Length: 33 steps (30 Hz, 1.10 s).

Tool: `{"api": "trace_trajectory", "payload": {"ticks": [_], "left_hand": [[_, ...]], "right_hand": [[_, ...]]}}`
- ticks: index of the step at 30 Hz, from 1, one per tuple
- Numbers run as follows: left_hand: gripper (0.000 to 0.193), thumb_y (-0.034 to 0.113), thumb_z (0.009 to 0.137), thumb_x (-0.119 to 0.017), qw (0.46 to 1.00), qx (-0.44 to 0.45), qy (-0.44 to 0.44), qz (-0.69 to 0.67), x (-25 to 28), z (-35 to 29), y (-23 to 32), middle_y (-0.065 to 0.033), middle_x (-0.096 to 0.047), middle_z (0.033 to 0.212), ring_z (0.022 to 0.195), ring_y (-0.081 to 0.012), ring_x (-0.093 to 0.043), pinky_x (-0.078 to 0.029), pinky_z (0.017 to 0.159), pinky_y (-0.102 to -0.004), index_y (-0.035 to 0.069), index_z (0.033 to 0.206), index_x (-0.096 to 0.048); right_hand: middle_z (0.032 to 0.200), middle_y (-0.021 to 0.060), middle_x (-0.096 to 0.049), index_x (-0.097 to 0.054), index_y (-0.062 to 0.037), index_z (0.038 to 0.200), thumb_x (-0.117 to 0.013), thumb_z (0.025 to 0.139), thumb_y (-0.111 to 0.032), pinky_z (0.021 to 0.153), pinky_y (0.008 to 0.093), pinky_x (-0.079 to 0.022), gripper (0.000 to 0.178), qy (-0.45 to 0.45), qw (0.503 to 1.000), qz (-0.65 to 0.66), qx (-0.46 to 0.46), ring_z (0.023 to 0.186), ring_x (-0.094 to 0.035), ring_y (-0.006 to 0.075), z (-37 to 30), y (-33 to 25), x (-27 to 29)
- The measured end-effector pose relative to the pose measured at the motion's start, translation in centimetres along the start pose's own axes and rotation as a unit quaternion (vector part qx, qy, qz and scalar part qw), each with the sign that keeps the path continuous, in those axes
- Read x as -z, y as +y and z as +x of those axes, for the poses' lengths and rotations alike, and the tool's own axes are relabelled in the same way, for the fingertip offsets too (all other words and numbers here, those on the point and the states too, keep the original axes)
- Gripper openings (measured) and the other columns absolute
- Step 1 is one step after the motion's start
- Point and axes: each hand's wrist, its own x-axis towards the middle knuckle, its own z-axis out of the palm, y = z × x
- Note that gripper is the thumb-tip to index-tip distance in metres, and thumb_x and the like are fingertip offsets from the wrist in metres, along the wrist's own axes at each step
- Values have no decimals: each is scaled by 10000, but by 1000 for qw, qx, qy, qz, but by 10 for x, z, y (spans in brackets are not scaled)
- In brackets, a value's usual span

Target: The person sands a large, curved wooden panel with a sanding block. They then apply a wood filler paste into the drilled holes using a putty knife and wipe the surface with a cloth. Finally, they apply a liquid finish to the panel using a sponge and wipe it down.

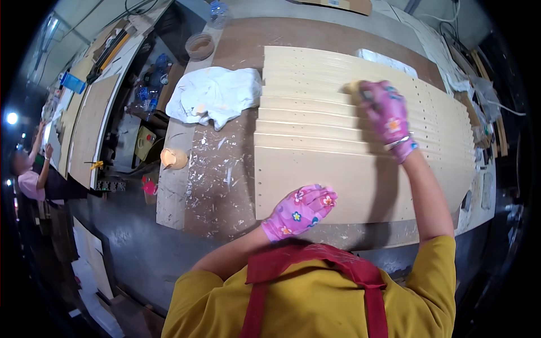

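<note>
Several pale wooden panels (327,174) lie overlapped like steps on the work table, with small dark holes along their ends. My left hand (301,211), in a pink flowered glove, rests on the near edge of the front panel. Its fingers are stretched out and it holds nothing. Farther back, my right hand (386,110), in a matching glove, is closed on a small yellowish pad (354,87) against the rear panels. The glove partly covers the pad, so its exact kind is unclear.
Left of the panels lies a crumpled white cloth (214,96). An orange-topped cup (173,159) stands near the table's left edge. Behind are a round tub (199,46) and a plastic bottle (218,12). Another person (36,174) is at the far left.
</note>
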Motion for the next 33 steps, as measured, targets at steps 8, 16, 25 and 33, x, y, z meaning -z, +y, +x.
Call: {"api": "trace_trajectory", "payload": {"ticks": [8,16,25,33], "left_hand": [[236,148,903,-563,926,255,90,-264,44,-39,-23,-79,-639,1111,1104,-210,-587,-489,926,-331,102,1121,-644],[320,35,914,-508,844,352,354,-198,85,-26,-144,-117,-632,1179,1097,-239,-598,-466,940,-305,46,1215,-613],[444,-40,856,-486,907,298,279,-104,29,36,-220,-169,-592,1222,1116,-325,-582,-457,977,-365,52,1284,-563],[397,134,928,-476,854,357,256,-278,-47,14,-254,-171,-600,1231,1143,-329,-561,-430,999,-373,38,1307,-539]], "right_hand": [[890,65,-624,-640,-174,1060,-620,802,-133,768,417,-447,262,-95,995,-11,29,851,-635,270,62,-64,-56],[968,123,-613,-631,-164,1095,-602,811,-120,809,431,-442,289,-89,995,14,51,885,-627,301,95,-87,-83],[994,142,-613,-633,-150,1103,-605,822,-129,803,439,-460,283,-107,993,-18,55,925,-616,321,85,-95,-65],[933,170,-612,-625,-109,1006,-600,830,-145,755,468,-487,182,-118,992,-14,-30,848,-629,338,66,-82,-51]]}}
